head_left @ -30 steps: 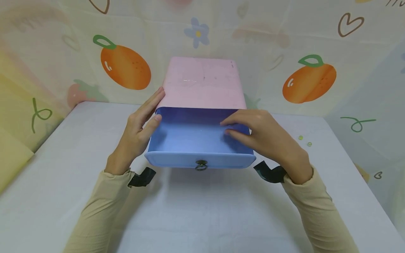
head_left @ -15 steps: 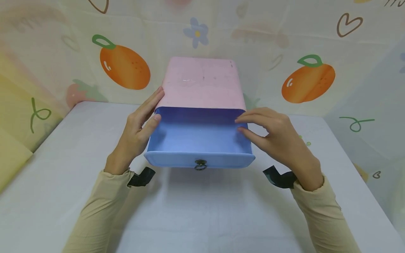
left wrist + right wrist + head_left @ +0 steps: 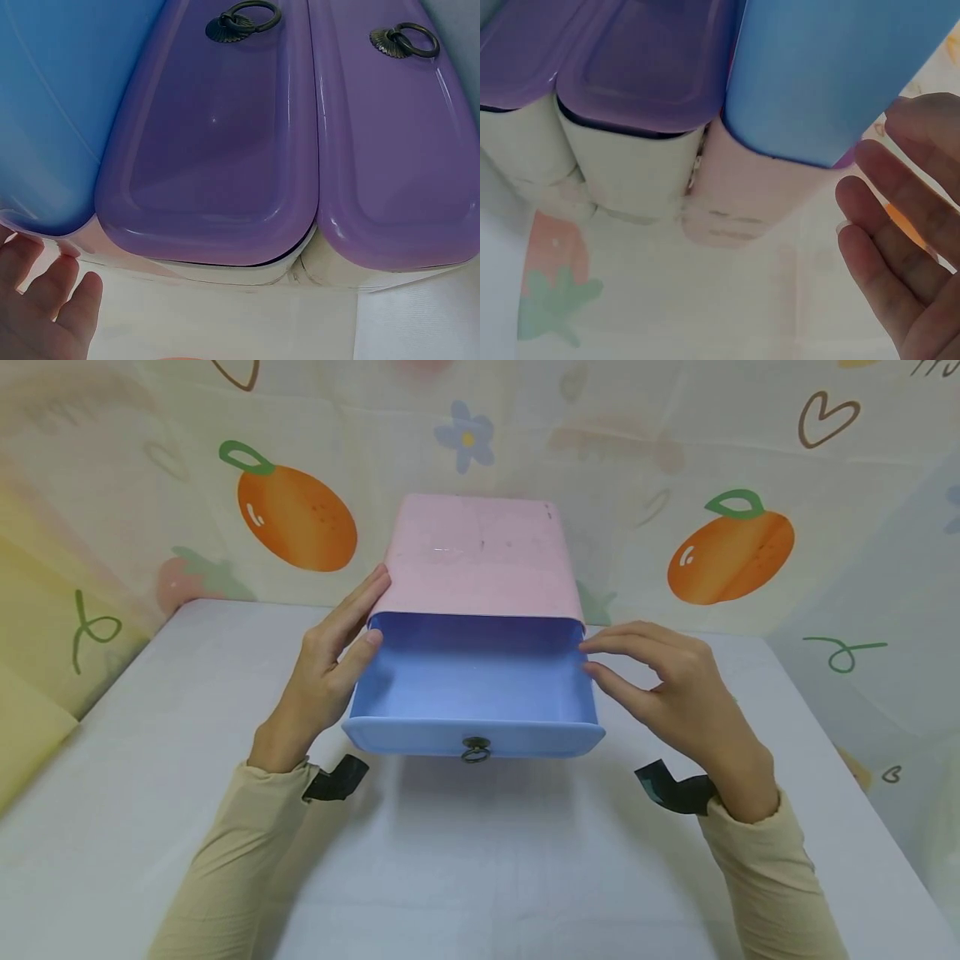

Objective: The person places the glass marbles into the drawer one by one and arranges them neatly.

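Observation:
A pink drawer cabinet [image 3: 480,560] stands at the back of the white table. Its top blue drawer [image 3: 465,681] is pulled out toward me and looks empty, with a dark ring handle [image 3: 476,749] on its front. My left hand [image 3: 330,668] rests flat against the cabinet's left side, thumb on the drawer's rim. My right hand [image 3: 660,685] hovers with relaxed fingers at the drawer's right wall, fingertips by its back corner. In the left wrist view, two shut purple drawers [image 3: 217,142] sit below the blue drawer [image 3: 52,97]. In the right wrist view, my right hand's fingers [image 3: 900,247] are spread beside the blue drawer [image 3: 832,67].
The white table [image 3: 480,860] stretches toward me in front of the cabinet. A backdrop printed with oranges [image 3: 296,518] closes in the back and sides. Black straps [image 3: 337,779] sit on both wrists.
My right hand has drawn out of the blue drawer and moved right, now outside its right wall. The left hand and the drawer have stayed put.

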`<action>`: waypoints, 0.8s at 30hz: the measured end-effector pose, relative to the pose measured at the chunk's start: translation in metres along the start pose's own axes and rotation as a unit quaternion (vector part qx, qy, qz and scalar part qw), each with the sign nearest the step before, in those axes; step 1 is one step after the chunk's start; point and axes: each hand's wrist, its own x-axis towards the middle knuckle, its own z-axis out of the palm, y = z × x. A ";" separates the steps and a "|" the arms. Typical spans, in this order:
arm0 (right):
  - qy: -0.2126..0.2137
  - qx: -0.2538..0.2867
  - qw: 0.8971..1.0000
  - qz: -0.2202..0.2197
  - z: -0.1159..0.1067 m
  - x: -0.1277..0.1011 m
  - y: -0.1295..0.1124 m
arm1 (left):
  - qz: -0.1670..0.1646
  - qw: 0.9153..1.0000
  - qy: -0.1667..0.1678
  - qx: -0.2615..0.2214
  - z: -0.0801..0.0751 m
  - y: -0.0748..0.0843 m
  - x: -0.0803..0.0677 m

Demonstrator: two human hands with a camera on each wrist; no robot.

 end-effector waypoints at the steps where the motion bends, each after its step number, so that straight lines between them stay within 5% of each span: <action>1: 0.002 -0.002 1.000 0.002 -0.001 -0.001 0.001 | 0.000 1.000 0.000 -0.001 0.000 0.000 0.000; 24: 0.019 -0.061 0.996 0.061 -0.016 -0.030 0.042 | -0.002 1.000 0.000 0.003 0.000 0.000 0.000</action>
